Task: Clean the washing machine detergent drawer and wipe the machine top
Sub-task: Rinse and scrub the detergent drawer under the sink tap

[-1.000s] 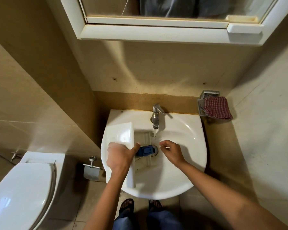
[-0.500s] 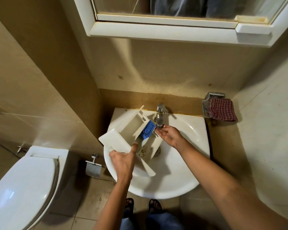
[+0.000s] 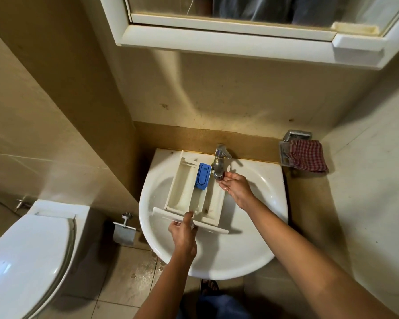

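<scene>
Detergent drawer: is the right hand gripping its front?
No: the left hand grips the detergent drawer front; the right hand is at the tap.

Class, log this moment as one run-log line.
left hand: grips drawer front | right hand: fingers at tap spout | drawer: over sink

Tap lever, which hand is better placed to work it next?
Right. The right hand sits at the tap, under its spout, while the left hand grips the front of the drawer over the sink.

Left grip (image 3: 182, 236) holding detergent drawer (image 3: 184, 187) in sink (image 3: 251, 249), right grip (image 3: 236, 186) at tap (image 3: 219, 164)
</scene>
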`<act>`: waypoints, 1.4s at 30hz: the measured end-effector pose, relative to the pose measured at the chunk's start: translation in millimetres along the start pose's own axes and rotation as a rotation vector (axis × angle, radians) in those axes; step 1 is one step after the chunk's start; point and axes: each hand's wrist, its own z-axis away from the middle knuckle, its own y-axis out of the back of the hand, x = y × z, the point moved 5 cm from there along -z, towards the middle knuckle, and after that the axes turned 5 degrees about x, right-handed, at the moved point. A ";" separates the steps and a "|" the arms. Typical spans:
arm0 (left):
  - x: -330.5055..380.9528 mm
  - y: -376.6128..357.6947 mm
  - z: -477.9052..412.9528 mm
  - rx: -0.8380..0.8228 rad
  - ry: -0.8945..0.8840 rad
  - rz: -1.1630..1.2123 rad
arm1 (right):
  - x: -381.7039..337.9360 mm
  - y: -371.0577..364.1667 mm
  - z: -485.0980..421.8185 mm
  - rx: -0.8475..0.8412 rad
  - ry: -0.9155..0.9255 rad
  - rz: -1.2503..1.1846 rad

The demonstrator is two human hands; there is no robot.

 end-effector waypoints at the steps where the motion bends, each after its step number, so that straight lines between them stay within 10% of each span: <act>1: -3.2 -1.5 -2.4 -0.011 0.018 0.019 | 0.0 0.7 -2.4 0.005 0.028 0.048; 7: -17.6 -7.9 -13.6 -0.034 0.122 0.127 | 7.4 13.6 2.1 -0.005 0.517 0.685; 16: -17.9 -6.3 -18.9 -0.010 0.123 0.159 | 62.3 34.6 32.5 -0.579 1.036 1.531; 42: 75.5 18.3 27.8 0.294 -0.235 -0.689 | 30.5 11.4 39.1 -0.249 1.123 1.059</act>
